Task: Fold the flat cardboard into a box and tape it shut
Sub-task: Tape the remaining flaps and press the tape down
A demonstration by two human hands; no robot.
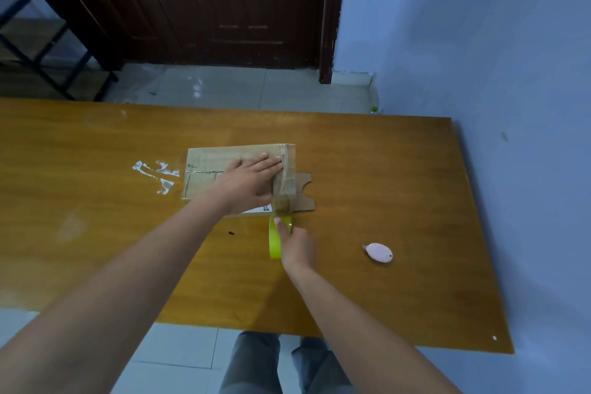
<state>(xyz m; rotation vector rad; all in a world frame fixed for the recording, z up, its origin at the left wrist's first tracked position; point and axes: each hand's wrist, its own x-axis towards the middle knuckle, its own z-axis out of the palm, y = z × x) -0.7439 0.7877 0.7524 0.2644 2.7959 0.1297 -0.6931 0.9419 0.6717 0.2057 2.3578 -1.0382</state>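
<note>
A: Just beyond the right hand [295, 245], there's the cardboard box [220, 169], lying on the wooden table [399, 169], and a strip of clear tape [283, 192] stretches from the roll across its right end.

B: And that grip? The right hand's fingers are curled round the yellow-green tape roll [275, 238], index finger laid along the top of it. It's holding the roll at the box's near edge.

A: The left hand [252, 177] is spread flat, fingers straight, pressing down on the box top just left of the tape line.

B: A notched cardboard flap [303, 192] sticks out on the far side of the tape, flat on the table.

A: Any writing? There's a white label [260, 209] peeking out under the left wrist, just left of the roll, with a small blue mark, too small to read.

B: Right of the gripping hand, well apart, lies a pink cutter [379, 252]. Left of the box, white smears [156, 173] on the tabletop.
</note>
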